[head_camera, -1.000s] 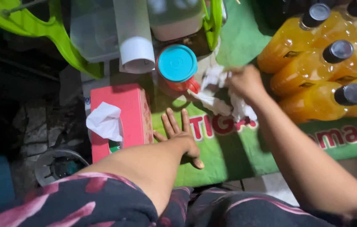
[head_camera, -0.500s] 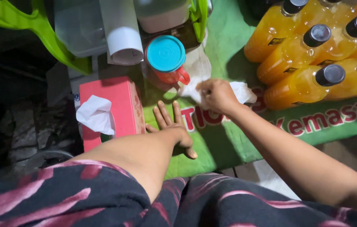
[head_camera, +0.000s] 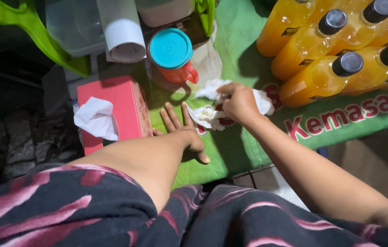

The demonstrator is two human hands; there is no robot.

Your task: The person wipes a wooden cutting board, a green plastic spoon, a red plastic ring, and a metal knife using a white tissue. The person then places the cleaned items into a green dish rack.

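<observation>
Counts: 2 hands in view, both the person's own. 6 orange-drink bottles (head_camera: 335, 55) w/ black caps visible, top right, lying packed side by side on the green printed cloth (head_camera: 235, 59); all full of orange liquid, caps on. More may be cut off by the frame edge, cannot tell.

1 red tissue box (head_camera: 116, 107), left of centre; 1 white tissue (head_camera: 95, 118) sticking out of its slot. 1 red mug (head_camera: 175, 57) w/ teal lid on; contents not visible. 1 white roll (head_camera: 121, 32) beside the mug, upper left. 1 clear plastic container (head_camera: 66, 23) behind that, looks empty but unsure.

Left hand (head_camera: 182, 130): flat on cloth, palm down, fingers spread, grip apart, holds nothing; just beside the tissue box.

Right hand (head_camera: 237, 101): grip clamped on crumpled white tissue wad (head_camera: 210, 114), pressed to the cloth btw. left-hand fingertips and the bottles. Wad shows some smears, nature unclear.
</observation>
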